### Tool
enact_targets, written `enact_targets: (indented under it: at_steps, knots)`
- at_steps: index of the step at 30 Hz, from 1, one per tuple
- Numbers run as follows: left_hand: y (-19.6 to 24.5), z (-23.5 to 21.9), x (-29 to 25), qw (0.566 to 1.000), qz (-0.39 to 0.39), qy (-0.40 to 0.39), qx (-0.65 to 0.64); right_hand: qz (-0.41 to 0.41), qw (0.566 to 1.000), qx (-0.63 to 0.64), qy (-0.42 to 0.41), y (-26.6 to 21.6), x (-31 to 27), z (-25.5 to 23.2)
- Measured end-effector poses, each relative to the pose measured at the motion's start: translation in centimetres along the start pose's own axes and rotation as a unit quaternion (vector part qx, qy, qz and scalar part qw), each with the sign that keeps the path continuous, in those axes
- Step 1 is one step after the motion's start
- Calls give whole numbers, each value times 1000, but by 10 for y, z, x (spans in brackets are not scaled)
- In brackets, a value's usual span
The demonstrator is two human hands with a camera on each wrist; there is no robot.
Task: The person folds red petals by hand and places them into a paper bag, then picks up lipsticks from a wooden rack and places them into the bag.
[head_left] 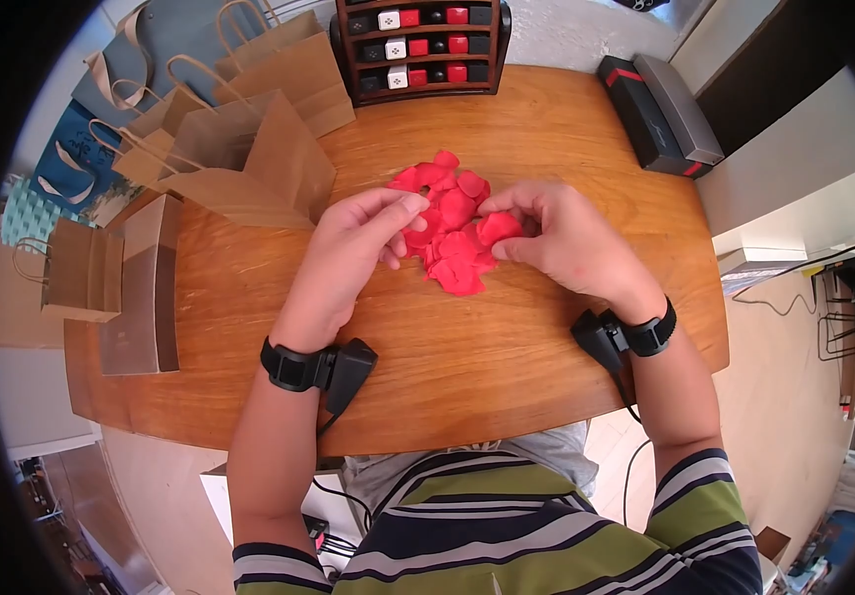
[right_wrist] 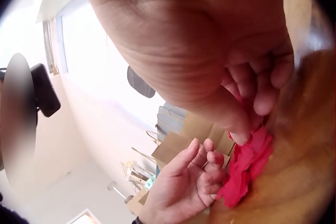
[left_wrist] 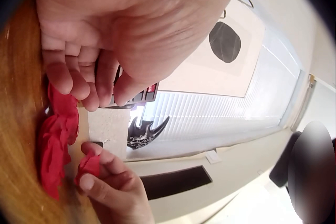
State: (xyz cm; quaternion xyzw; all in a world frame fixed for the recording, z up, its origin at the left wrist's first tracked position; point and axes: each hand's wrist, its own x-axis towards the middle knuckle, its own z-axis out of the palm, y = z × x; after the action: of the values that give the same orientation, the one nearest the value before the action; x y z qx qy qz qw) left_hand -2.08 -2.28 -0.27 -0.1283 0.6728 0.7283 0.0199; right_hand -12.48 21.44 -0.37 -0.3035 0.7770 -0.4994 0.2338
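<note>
A loose pile of red artificial flower petals [head_left: 457, 270] lies on the wooden table between both hands. My right hand [head_left: 568, 243] pinches a red petal [head_left: 498, 228] between thumb and fingers at the pile's right side. From the left wrist view, that petal [left_wrist: 90, 164] shows between the right thumb and forefinger, just off the heap. At the pile's left edge hovers my left hand [head_left: 353, 238], its fingers loosely bent with nothing between them. The right wrist view shows this left hand [right_wrist: 184, 184] palm up beside the petals, fingers relaxed.
Brown paper bags [head_left: 249, 164] stand at the back left, with a long box [head_left: 140, 288] at the left edge. A dark rack [head_left: 422, 87] of red, white and black cubes stands behind the petals. Two slim boxes [head_left: 660, 114] lie at the back right.
</note>
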Motion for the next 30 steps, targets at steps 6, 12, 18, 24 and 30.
enact_targets:
  at_steps: [6,12,18,24,30]
  knots:
    - [-2,-1,2,1000,5,-2,1,20,993,-114,-18,-15,-4,4]
    - [-3,-1,2,1000,2,-1,3,22,987,-158,-7,-25,-3,7]
    - [-4,-1,2,1000,3,-1,10,5,989,-150,-9,-17,-2,8]
    - [-2,-1,1,1000,6,-8,17,24,994,-105,-11,-10,-2,5]
    - [-2,-1,1,1000,7,-12,17,17,997,-75,2,-3,0,2]
